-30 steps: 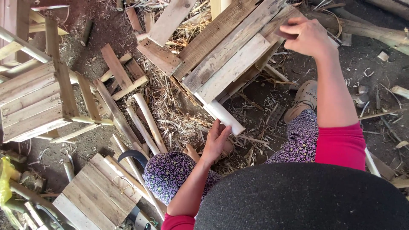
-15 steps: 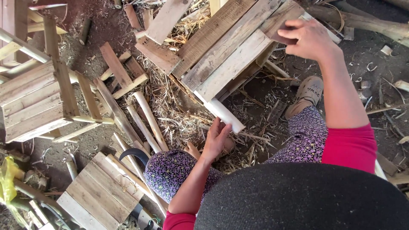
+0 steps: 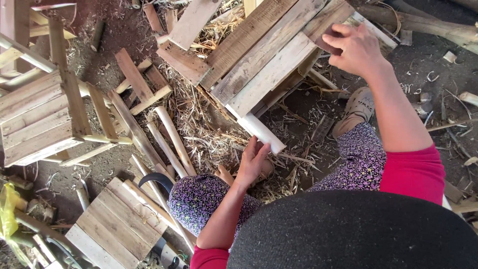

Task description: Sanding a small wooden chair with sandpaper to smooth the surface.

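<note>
A wooden stool [image 3: 269, 60] with a slatted plank top lies tilted on the ground in front of me. My right hand [image 3: 354, 50] presses a small dark block [image 3: 329, 42] against the far corner of its top, fingers closed on the block. My left hand [image 3: 253, 162] is at the near end of the stool's pale round leg [image 3: 261, 132], fingers loosely curled against it. My knees in purple flowered trousers [image 3: 199, 199] frame the work.
A finished slatted stool [image 3: 40, 117] stands at the left, another slatted top [image 3: 117, 224] at lower left. Loose sticks [image 3: 172, 139], planks, shavings and straw cover the dirt. A curved dark blade [image 3: 157, 180] lies by my left knee. A yellow bag [image 3: 6, 209] sits far left.
My right hand has slid the dark block slightly back and forth along the stool's far corner. The left hand stays on the pale leg. The view shifted slightly.
</note>
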